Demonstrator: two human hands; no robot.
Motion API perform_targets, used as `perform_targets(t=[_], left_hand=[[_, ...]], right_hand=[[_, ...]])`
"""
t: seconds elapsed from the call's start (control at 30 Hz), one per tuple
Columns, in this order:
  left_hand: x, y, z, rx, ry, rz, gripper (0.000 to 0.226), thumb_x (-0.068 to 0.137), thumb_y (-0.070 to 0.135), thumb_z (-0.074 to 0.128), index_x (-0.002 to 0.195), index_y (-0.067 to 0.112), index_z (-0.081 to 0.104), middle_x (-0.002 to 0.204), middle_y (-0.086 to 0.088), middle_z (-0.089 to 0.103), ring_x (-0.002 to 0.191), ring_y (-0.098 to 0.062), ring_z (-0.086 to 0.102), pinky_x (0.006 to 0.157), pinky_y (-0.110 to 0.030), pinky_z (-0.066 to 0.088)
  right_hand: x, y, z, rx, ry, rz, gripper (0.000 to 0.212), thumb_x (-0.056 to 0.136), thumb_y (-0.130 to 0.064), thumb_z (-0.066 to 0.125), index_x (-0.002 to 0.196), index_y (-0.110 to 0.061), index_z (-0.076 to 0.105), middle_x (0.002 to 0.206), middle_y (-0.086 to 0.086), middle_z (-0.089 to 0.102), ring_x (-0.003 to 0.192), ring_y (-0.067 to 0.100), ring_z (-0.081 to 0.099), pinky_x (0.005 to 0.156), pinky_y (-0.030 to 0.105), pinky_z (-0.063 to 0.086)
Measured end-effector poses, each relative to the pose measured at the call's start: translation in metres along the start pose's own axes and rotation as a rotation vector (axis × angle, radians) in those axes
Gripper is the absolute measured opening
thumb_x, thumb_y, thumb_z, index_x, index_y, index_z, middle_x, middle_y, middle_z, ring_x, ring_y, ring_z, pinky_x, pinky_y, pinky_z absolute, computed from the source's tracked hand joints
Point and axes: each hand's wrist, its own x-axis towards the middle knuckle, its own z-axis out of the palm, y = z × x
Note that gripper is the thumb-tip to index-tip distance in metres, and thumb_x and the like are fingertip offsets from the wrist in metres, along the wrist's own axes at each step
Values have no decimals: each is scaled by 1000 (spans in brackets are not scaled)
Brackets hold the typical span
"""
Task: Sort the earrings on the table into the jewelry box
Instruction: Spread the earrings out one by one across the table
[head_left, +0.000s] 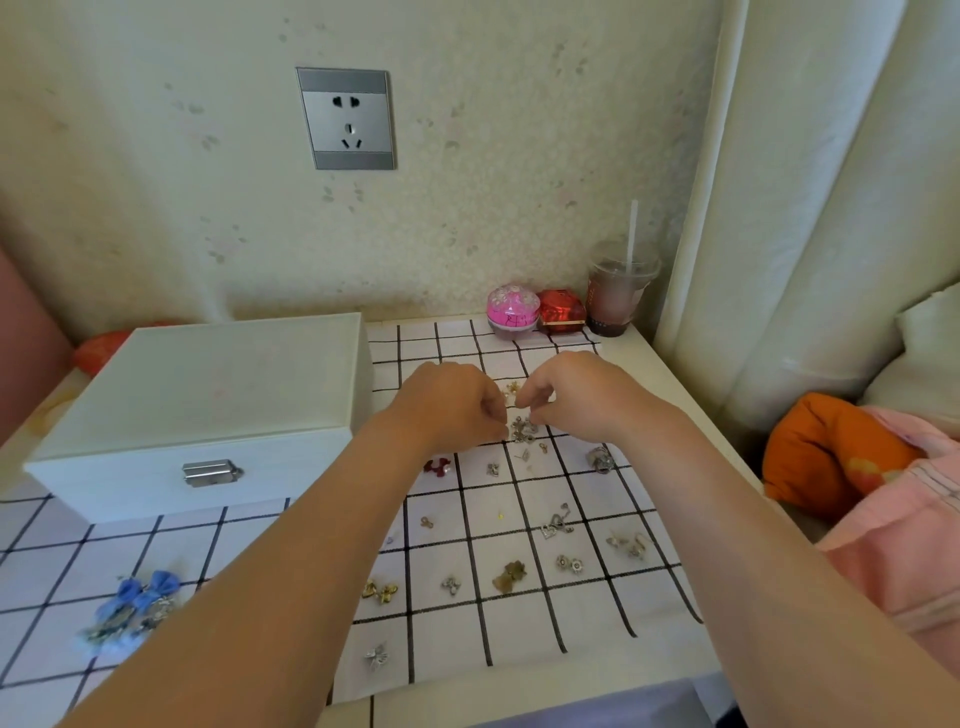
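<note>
A white jewelry box (208, 410) with a metal clasp stands shut at the left of the table. Several small earrings lie scattered on the checked cloth (519, 597). My left hand (452, 405) and my right hand (571, 395) meet fingertip to fingertip above a silver earring cluster (522, 430) near the cloth's middle. Both hands have curled fingers that pinch at a small piece between them; the piece itself is too small to make out. Blue bow earrings (140, 597) lie at the front left, and a red earring (436, 466) shows beside my left wrist.
At the back of the table stand a pink round case (513, 310), a red box (561, 310) and a lidded drink cup with a straw (618, 291). An orange cushion (831, 447) and pink bedding (909, 545) lie off the right edge. The wall is close behind.
</note>
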Motion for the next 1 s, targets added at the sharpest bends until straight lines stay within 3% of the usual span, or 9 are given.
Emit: perform_targets(t=[0.27, 0.4, 0.47, 0.57, 0.7, 0.87, 1.0], left_hand=[[1, -2, 1, -127, -5, -25, 5, 85, 38, 69, 82, 34, 69, 89, 15, 69, 86, -7, 62, 80, -31, 54], [0, -5, -2, -153, 42, -12, 9, 88, 37, 67, 88, 29, 69, 93, 14, 67, 85, -5, 59, 79, -30, 52], [-1, -5, -5, -175, 72, 2, 8, 89, 35, 66, 89, 27, 69, 90, 15, 67, 84, -4, 59, 77, -25, 50], [-8, -1, -10, -216, 102, 23, 6, 89, 31, 67, 89, 25, 69, 86, 15, 66, 79, -1, 58, 68, -15, 43], [-29, 8, -20, -265, 142, 50, 5, 89, 26, 65, 94, 26, 66, 83, 18, 61, 70, 7, 53, 59, -5, 37], [-69, 12, -33, -277, 70, 64, 9, 92, 23, 63, 97, 30, 65, 81, 21, 60, 67, -3, 63, 60, -12, 49], [-105, 6, -44, -250, 46, 76, 9, 92, 21, 64, 98, 28, 65, 82, 18, 65, 66, 9, 59, 59, -6, 42]], right_hand=[[-1, 1, 6, 34, 31, -34, 14, 88, -21, 72, 95, -30, 79, 96, -13, 74, 87, 7, 65, 83, 32, 54], [0, 3, 5, 109, 47, -21, 12, 88, -18, 71, 92, -26, 79, 94, -12, 74, 90, 8, 66, 87, 37, 55], [-2, 3, 0, 136, 90, -24, 11, 90, -19, 70, 93, -25, 79, 96, -13, 73, 85, 3, 64, 83, 34, 55], [-9, -2, -8, 149, 142, -26, 11, 91, -22, 68, 94, -26, 78, 85, -18, 68, 63, -6, 58, 63, 23, 49], [-20, -16, -8, 242, 158, -69, 10, 85, -22, 71, 87, -31, 77, 87, -16, 71, 83, 2, 66, 79, 31, 57], [-43, -38, -7, 302, 110, -95, 15, 84, -22, 77, 98, -28, 76, 90, -11, 71, 83, -1, 65, 64, 14, 42], [-62, -56, -5, 324, 51, -110, 7, 84, -26, 78, 90, -29, 78, 86, -16, 71, 76, -7, 63, 65, 14, 42]])
